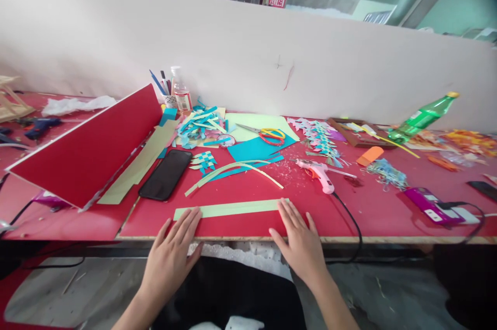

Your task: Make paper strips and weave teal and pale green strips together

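Observation:
A pale green paper strip (236,209) lies flat near the front edge of the red table. My left hand (175,239) rests its outstretched fingertips on the strip's left end. On its right end lie the fingers of my right hand (297,231), with the thumb spread apart on the table. Just beyond the strip, thin curved strips of pale green paper (233,167) lie over blue ones. A small woven blue and green paper piece (204,161) sits behind them. Scissors with yellow and red handles (272,136) rest on blue paper (248,149).
A pink glue gun (316,172) lies to the right, its black cord running over the front edge. A black phone (165,174) and a red board (97,146) are at left. Further right are a tilted green bottle (423,117) and a purple power strip (433,205).

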A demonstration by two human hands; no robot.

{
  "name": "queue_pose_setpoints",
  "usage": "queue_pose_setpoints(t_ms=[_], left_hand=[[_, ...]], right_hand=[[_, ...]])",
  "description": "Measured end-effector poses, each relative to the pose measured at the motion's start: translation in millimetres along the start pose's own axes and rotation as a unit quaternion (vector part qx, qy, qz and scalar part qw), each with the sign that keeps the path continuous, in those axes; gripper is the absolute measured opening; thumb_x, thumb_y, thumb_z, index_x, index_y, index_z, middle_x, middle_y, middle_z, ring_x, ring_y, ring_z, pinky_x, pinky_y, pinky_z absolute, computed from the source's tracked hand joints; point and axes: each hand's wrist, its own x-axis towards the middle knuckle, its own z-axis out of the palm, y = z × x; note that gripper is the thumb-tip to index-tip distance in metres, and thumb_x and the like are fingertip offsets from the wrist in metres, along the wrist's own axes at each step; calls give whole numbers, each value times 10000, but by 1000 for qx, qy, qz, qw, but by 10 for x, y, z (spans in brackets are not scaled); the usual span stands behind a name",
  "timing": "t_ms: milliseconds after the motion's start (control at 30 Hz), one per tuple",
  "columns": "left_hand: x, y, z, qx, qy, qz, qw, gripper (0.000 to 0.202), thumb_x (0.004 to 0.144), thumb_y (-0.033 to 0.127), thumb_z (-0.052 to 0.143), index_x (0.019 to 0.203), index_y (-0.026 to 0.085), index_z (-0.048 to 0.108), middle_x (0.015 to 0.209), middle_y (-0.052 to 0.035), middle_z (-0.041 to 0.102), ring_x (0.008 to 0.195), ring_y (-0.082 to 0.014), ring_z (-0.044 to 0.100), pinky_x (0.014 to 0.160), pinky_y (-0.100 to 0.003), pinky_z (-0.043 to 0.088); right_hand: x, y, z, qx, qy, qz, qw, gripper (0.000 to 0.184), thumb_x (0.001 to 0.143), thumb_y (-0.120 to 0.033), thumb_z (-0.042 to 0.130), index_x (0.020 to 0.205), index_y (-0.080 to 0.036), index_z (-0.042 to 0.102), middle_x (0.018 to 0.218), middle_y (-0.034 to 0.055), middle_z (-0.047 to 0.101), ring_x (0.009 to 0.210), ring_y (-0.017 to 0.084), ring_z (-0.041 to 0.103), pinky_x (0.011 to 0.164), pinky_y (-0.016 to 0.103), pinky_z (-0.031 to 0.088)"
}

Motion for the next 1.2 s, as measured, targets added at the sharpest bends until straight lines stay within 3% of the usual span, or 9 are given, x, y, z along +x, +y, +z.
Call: queue_pose_setpoints(t_ms=[333, 500, 600, 767, 933, 1100, 1200], left_hand=[[-179, -87, 24, 42, 43, -53, 997, 592, 767, 250, 400, 1327, 167, 227, 1303, -71, 392, 1115, -220, 447, 991, -363, 197], [-186, -144, 11, 39, 38, -30, 998, 600, 763, 263, 405, 1325, 156, 225, 1286, -82, 417, 1110, -228, 447, 982, -375, 212], [-163, -176, -18, 33, 35, -20, 999, 571, 760, 293, 422, 1296, 155, 284, 1252, -89, 457, 1084, -238, 463, 965, -385, 236], [-147, -328, -86, -4, 16, -25, 1000, 457, 767, 375, 440, 1171, 163, 430, 1101, -97, 555, 965, -222, 523, 847, -336, 365], [-82, -529, -156, -35, -26, 9, 999, 294, 776, 396, 461, 1006, 247, 566, 925, -46, 601, 812, -186, 565, 710, -281, 406], [6, -549, -231, -83, -76, 20, 993, 202, 807, 337, 437, 882, 239, 597, 836, -18, 617, 766, -161, 564, 701, -269, 388], [46, -535, -268, -105, -82, 27, 991, 199, 821, 319, 418, 806, 228, 594, 781, -6, 622, 719, -149, 564, 685, -264, 385]], right_hand=[[-20, 98, 31, -11, 19, 20, 1000, 574, 827, -460, 294, 1321, -173, 239, 1331, 85, 340, 1222, 227, 301, 960, 447, 238], [-15, 104, 19, 11, 25, 25, 999, 547, 822, -447, 315, 1302, -189, 272, 1311, 95, 373, 1204, 245, 321, 948, 473, 223], [21, 89, -22, 38, 24, 26, 999, 469, 811, -434, 355, 1227, -219, 371, 1278, 92, 414, 1172, 260, 351, 938, 511, 185], [188, 52, -124, 105, 6, -13, 994, 267, 807, -274, 404, 1060, -273, 488, 1096, 58, 537, 1020, 219, 471, 920, 499, 162], [326, 6, -220, 153, -22, -43, 987, 348, 768, -102, 384, 1058, -267, 482, 974, 43, 558, 928, 189, 506, 855, 418, 249], [350, -27, -311, 172, -58, -73, 981, 369, 763, -267, 478, 1128, -289, 429, 1010, 41, 516, 947, 195, 484, 781, 346, 331], [391, -27, -332, 135, -34, -89, 986, 435, 725, -367, 530, 1145, -303, 437, 1035, 48, 501, 957, 212, 474, 827, 383, 316]])
